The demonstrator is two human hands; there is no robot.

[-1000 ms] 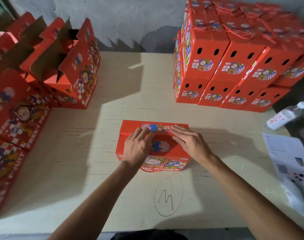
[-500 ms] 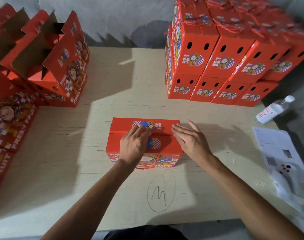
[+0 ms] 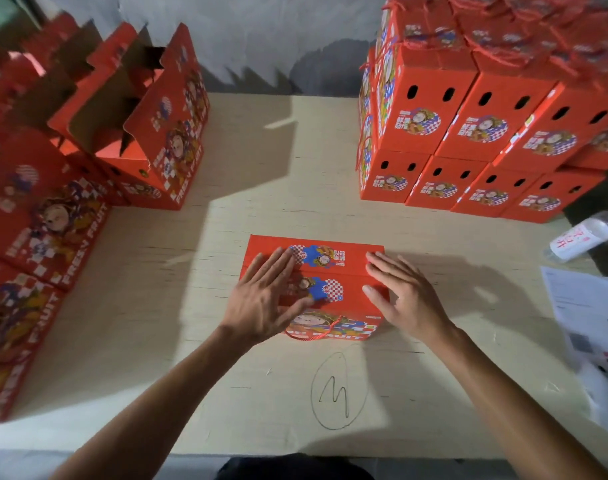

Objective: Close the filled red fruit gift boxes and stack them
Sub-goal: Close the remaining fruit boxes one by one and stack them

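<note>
On the pale wooden table [image 3: 261, 216], both flat hands, left [image 3: 264, 306] and right [image 3: 404, 299], press the stiff red cardboard gift box [image 3: 351, 271]; probably heavy, lift by its sides.

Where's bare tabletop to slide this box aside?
Bare tabletop runs between the open boxes and the closed stack, beyond the box. Also bare left of the left hand. Crowded right: bottle, papers.

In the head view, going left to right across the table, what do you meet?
Open red boxes → left hand → red box under the hands → right hand → stack of closed boxes → water bottle → paper sheet
</note>
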